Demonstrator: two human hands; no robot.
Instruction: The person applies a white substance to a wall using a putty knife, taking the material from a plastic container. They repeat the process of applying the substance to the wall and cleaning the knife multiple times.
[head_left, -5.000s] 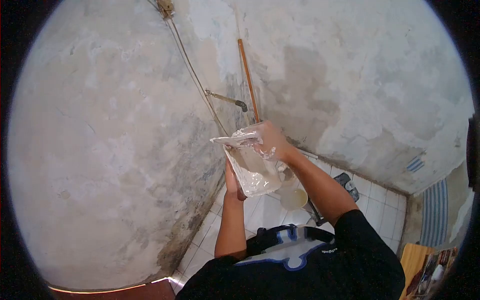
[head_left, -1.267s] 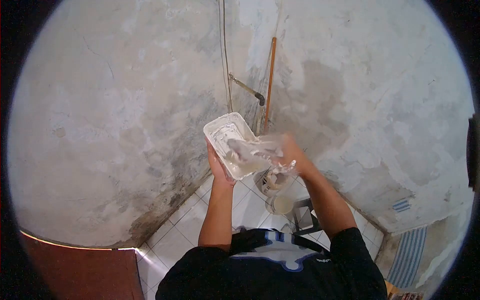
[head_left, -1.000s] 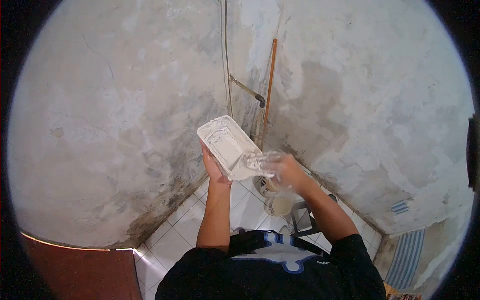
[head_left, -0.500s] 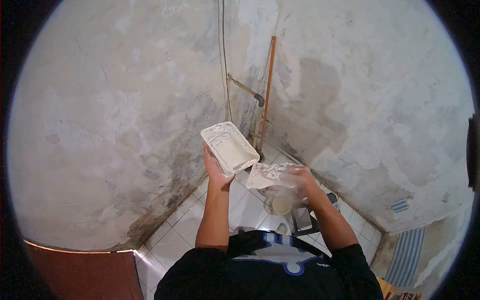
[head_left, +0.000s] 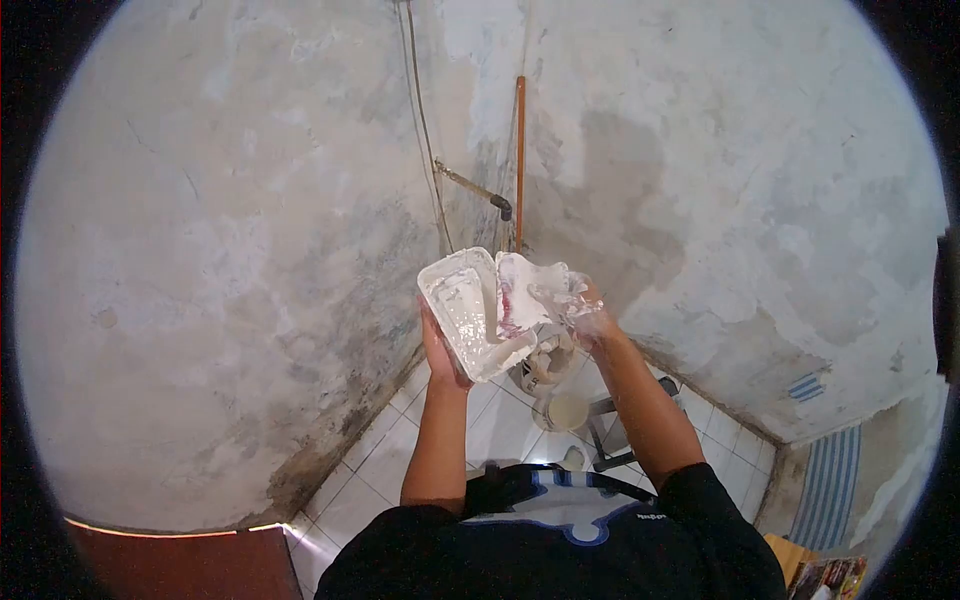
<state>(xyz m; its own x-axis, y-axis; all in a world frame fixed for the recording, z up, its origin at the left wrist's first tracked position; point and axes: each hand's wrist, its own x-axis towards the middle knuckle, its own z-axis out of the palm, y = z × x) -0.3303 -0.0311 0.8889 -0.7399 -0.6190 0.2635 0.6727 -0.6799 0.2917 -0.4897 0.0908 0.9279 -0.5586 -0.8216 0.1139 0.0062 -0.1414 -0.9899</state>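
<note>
A white tray (head_left: 462,310) with wet white paste inside rests on my left hand (head_left: 438,345), whose fingers wrap round its lower left side. My right hand (head_left: 585,312), smeared with white paste, grips a flat, paste-coated scraper (head_left: 520,292). The scraper's edge is at the tray's right side, with reddish streaks showing through the paste on it. Part of the right hand's fingers is hard to tell from the paste.
Below the hands, a round container (head_left: 562,411) and a dark-framed stool (head_left: 612,440) stand on the white tiled floor (head_left: 375,440). An orange pipe (head_left: 520,160) and a pipe with a black elbow (head_left: 480,190) run by the wall corner. A brown panel (head_left: 190,565) lies lower left.
The scraper has moved up and left to the tray's right side, its face turned. The tray has shifted slightly right and down, and its paste now looks disturbed. The view has shifted slightly.
</note>
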